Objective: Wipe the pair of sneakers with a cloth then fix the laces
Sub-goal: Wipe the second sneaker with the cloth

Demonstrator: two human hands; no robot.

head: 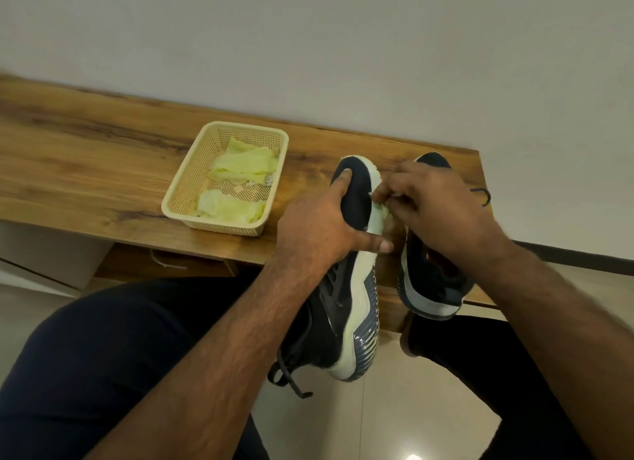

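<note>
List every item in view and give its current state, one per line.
Left hand: grips the held sneaker.
Right hand: pinches a cloth against the sneaker's sole edge.
Held sneaker: lifted, tipped on its side, laces hanging loose.
Cloth: bunched, mostly hidden under the fingers.
Other sneaker: resting on the bench, lace untied.
Basket: on the bench, holding crumpled cloths.
Bench: bearing basket and sneaker.
</note>
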